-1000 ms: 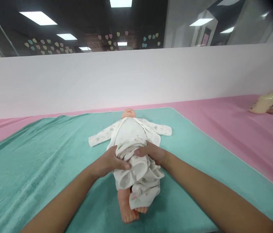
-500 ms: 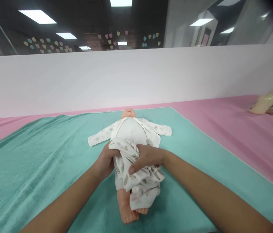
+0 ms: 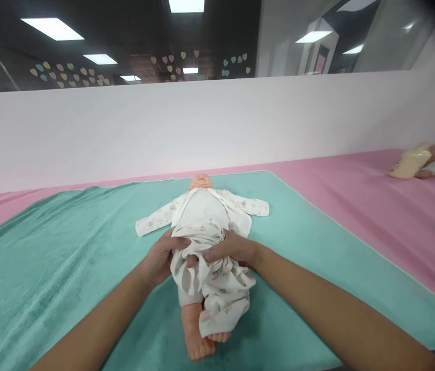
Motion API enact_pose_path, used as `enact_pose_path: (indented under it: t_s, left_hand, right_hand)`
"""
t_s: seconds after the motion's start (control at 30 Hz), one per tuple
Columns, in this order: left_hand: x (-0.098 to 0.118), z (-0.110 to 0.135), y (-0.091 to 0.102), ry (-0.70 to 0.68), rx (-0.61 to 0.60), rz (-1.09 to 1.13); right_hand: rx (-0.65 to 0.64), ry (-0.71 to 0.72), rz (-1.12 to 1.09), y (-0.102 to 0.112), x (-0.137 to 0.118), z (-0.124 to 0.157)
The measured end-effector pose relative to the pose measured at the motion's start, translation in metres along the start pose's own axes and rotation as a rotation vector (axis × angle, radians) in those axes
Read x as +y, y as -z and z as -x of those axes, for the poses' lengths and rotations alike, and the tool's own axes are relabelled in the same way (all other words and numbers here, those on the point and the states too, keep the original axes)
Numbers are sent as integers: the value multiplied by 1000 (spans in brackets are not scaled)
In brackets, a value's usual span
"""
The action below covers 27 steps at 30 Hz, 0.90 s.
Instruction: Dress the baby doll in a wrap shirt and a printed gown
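A baby doll (image 3: 201,181) lies on its back, head away from me, on a teal blanket. It wears a white undergarment (image 3: 203,206) and a white printed jacket (image 3: 158,220), spread open with sleeves out to both sides. White printed pants (image 3: 225,291) lie bunched over its hips and legs. One pant leg covers the doll's leg on the right down to the foot; the other lower leg (image 3: 191,322) is bare. My left hand (image 3: 162,256) is closed on the waist part at the left. My right hand (image 3: 236,248) grips the same cloth at the right, thumb on top.
The teal blanket (image 3: 86,247) covers a pink sheet (image 3: 371,190). Behind rises a low white wall (image 3: 217,123) with glass above it. At the far right, another doll's limb with a cream-coloured foot-like end (image 3: 410,162) rests on the pink sheet.
The pants' waist is now spread wider and flatter across the doll's hips. My right thumb has moved up toward the waist. The view has shifted slightly.
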<state>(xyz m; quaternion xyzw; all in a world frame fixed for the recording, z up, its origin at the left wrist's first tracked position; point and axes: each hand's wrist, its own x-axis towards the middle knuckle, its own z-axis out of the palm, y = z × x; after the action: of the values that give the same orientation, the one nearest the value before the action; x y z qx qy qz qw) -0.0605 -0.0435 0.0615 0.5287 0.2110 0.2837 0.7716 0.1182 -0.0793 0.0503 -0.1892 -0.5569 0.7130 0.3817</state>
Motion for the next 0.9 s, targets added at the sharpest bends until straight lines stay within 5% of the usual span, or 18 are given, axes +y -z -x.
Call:
enact_pose_path:
  t_s: [0.5,0.6,0.77,0.9]
  left_hand:
    - [1,-4,-5,-107,7,-171]
    - [-3,-5,-1,-107,5,-182]
    - [3,0,4,-211,226,-436]
    - [21,14,-12,-314,296,-753]
  right_hand:
    - [81,2,-154,11,10,0]
    - [20,10,-82,4,2,0]
    - [35,32,25,-7,-4,-3]
    - [64,56,53,-9,-4,-4]
